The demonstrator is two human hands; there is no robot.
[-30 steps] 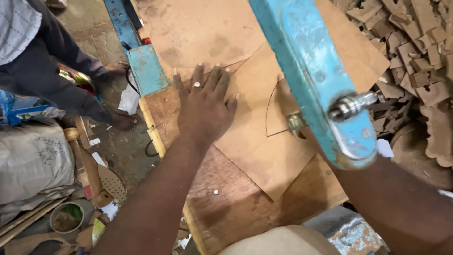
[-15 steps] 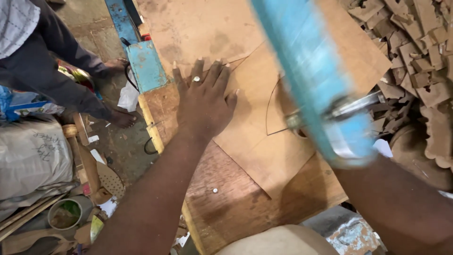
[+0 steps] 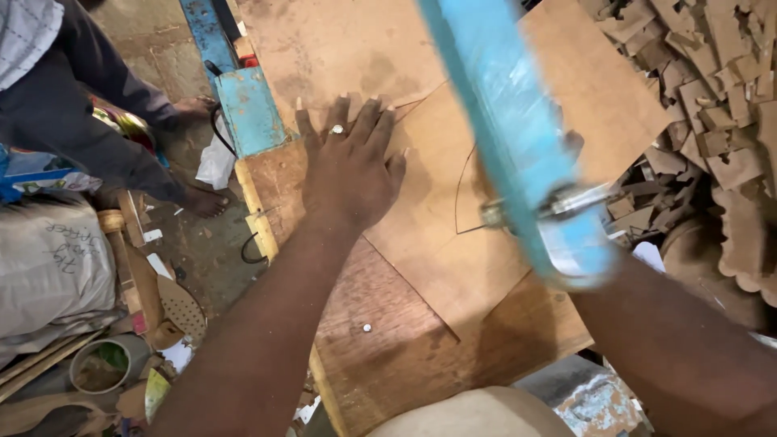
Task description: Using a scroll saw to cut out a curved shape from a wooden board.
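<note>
I see my left hand (image 3: 350, 166) lying flat, palm down, all five fingers spread apart on one thin brown board (image 3: 429, 218), gripping nothing; one ring sits on a finger. The board rests on the wooden worktable (image 3: 380, 356), with one curved line drawn on it beside the saw blade (image 3: 473, 229). One blue saw arm (image 3: 518, 154) crosses over the board, blurred in the view. My right forearm (image 3: 680, 356) passes under that arm, and the hand itself is hidden behind it, so I cannot tell how it is set. To the right lies a heap of cut board scraps (image 3: 712, 89), too many to count. At upper left one other person (image 3: 73, 113) crouches, both feet on the floor.
</note>
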